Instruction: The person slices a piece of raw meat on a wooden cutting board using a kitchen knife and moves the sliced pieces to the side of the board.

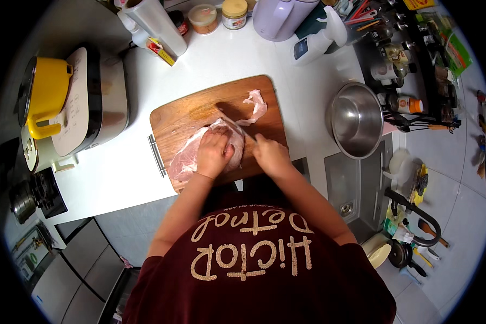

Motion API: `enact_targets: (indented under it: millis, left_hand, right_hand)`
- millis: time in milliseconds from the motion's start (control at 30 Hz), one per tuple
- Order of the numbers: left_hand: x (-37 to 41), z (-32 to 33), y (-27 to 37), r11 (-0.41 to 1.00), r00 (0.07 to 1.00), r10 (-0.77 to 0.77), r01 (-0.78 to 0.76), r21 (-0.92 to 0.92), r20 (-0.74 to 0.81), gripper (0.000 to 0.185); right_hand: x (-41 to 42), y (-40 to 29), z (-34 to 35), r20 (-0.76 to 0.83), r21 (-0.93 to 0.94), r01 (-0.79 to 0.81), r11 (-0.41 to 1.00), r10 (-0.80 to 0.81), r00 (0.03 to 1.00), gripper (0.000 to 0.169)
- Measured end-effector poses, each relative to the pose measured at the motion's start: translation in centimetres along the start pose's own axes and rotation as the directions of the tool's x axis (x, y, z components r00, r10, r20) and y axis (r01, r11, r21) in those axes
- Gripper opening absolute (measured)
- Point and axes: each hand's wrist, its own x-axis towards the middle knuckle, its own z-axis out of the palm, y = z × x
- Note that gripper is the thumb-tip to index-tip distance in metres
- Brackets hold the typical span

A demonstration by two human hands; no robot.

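A large piece of raw meat (pixel 184 160), pink with white fat, lies on a wooden cutting board (pixel 174 115). My left hand (pixel 215 150) presses down on top of it, fingers curled. In my right hand (pixel 270 154) is the handle of a kitchen knife (pixel 237 126). Its blade runs up and to the left along the meat's right side, close to my left fingers; how deep the edge sits in the meat I cannot tell. A thin trimmed strip of meat (pixel 259 107) rests apart near the board's upper right corner.
A steel bowl (pixel 357 120) stands right of the board, beside the sink (pixel 344 182). At left are a rice cooker (pixel 109 101) and a yellow pot (pixel 46 89). A spray bottle (pixel 318 40), a lilac kettle (pixel 281 20) and jars (pixel 234 15) line the back.
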Motion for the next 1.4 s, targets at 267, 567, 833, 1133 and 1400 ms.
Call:
enact_targets:
  millis: [267,567,833,1133,1400]
  left_hand:
    - [0.1,-0.2,0.5,1.0,0.998,0.009,-0.007,0.019,-0.068,0.036]
    - [-0.2,0.4,-0.3,0.996,0.991,0.089,-0.086,0.04,-0.097,0.022]
    - [-0.2,1.7,-1.1,0.99,0.993,0.078,-0.068,0.124,-0.083,0.01]
    - [0.2,0.6,-0.6,0.999,1.0,-0.007,0.008,0.044,-0.017,0.02]
    - [0.4,0.6,-0.8,1.0,0.999,0.021,-0.02,-0.015,0.043,0.018]
  right_hand:
    - [-2.5,2.1,-1.7,-0.194,0.094,0.06,0.994,-0.04,0.98,0.028]
    - [-4.3,-0.1,0.0,-0.09,-0.079,0.118,0.99,-0.125,0.988,0.028]
    - [-1.2,-2.3,-0.2,-0.018,-0.04,0.085,0.996,-0.086,0.996,0.021]
    - [-1.4,-0.4,-1.5,0.153,-0.068,-0.013,0.998,0.023,0.988,0.02]
    - [5.1,-2.5,1.9,0.092,-0.073,0.081,0.994,-0.074,0.993,0.021]
